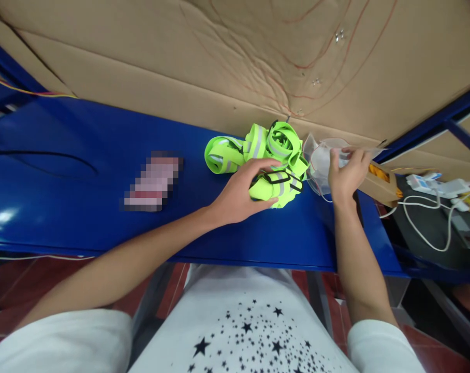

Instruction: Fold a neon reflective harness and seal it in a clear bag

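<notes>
Neon-yellow reflective belts (254, 145) with silver-grey stripes lie in rolls on the blue table. Around the left side of the nearest rolled reflective belt (281, 189), which has black buckle parts, curve the thumb and fingers of my left hand (245, 191). My right hand (348, 173) is farther right, at the back of the table, pinching a clear plastic bag (322, 163). The bag stands crumpled beside the belts, and part of it is hidden behind my right fingers.
The blue table (64, 171) backs onto a cardboard sheet (161, 67) with thin red wires. A pixelated pinkish object (153, 181) lies left. At right are an open cardboard box (382, 181), white cables (425, 225) and a blue frame bar (462, 137).
</notes>
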Action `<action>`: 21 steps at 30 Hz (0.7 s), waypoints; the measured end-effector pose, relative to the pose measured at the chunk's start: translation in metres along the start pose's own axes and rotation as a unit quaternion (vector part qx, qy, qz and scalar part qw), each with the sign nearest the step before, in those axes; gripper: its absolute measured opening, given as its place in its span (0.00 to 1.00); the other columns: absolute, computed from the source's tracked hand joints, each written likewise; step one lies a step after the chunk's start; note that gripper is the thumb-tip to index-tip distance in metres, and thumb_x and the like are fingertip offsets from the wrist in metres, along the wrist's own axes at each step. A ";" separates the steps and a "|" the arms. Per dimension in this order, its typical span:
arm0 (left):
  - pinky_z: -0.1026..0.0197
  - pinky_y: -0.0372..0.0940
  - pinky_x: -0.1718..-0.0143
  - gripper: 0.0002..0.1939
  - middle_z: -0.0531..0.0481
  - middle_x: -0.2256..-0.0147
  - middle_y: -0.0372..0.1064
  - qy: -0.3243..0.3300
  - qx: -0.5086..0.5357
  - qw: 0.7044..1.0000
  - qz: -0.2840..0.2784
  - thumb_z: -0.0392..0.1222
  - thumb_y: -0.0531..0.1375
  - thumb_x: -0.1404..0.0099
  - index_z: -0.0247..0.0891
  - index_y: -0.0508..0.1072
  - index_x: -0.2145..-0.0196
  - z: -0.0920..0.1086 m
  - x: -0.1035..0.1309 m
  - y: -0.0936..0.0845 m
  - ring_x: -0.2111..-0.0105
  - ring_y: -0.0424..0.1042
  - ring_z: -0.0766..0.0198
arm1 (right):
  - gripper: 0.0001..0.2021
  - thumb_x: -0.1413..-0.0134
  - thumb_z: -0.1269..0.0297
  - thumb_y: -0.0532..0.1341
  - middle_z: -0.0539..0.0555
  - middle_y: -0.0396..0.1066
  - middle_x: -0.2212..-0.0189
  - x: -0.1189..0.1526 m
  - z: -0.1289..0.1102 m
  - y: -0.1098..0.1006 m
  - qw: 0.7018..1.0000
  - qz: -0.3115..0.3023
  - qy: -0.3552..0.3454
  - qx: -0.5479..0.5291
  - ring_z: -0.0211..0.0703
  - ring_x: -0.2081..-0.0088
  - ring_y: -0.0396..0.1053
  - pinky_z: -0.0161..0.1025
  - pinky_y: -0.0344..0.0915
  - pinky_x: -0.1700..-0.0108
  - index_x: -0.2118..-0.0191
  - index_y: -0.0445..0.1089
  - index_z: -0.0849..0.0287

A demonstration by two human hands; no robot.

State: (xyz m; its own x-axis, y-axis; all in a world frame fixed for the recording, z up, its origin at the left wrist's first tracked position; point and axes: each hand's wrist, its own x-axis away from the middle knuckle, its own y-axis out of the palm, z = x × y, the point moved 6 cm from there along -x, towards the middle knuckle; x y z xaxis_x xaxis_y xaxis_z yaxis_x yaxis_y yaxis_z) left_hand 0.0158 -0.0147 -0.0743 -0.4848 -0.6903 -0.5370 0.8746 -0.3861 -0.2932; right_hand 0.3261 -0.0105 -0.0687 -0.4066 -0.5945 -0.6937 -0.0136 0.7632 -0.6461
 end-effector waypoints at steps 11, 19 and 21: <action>0.46 0.64 0.39 0.31 0.42 0.43 0.72 -0.140 0.121 0.982 -0.029 0.47 0.77 0.50 0.40 0.74 0.51 -0.019 0.001 0.010 0.42 0.71 0.46 | 0.28 0.58 0.66 0.76 0.75 0.63 0.40 -0.019 0.031 -0.029 0.983 0.115 0.118 0.086 0.72 0.39 0.60 0.62 0.52 0.42 0.51 0.67 0.57; 0.50 0.68 0.49 0.32 0.48 0.54 0.76 -0.183 0.147 0.970 -0.065 0.49 0.78 0.52 0.40 0.75 0.51 -0.020 0.005 0.018 0.53 0.74 0.50 | 0.09 0.46 0.74 0.61 0.62 0.77 0.63 -0.020 0.032 -0.019 0.999 0.006 0.025 0.039 0.55 0.57 0.73 0.55 0.59 0.47 0.62 0.76 0.57; 0.52 0.69 0.53 0.32 0.49 0.56 0.75 -0.189 0.172 0.965 -0.063 0.48 0.79 0.52 0.41 0.75 0.51 -0.018 0.006 0.017 0.55 0.74 0.52 | 0.10 0.42 0.72 0.58 0.61 0.76 0.60 -0.012 0.015 -0.031 0.999 0.031 -0.004 0.019 0.52 0.58 0.72 0.50 0.63 0.50 0.59 0.76 0.57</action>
State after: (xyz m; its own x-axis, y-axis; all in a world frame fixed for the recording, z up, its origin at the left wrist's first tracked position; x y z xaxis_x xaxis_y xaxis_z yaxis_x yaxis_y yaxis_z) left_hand 0.0283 -0.0146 -0.0968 -0.6118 -0.7728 -0.1686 0.7863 -0.6175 -0.0229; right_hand 0.3454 -0.0308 -0.0446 -0.3988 -0.5490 -0.7346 0.0466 0.7878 -0.6141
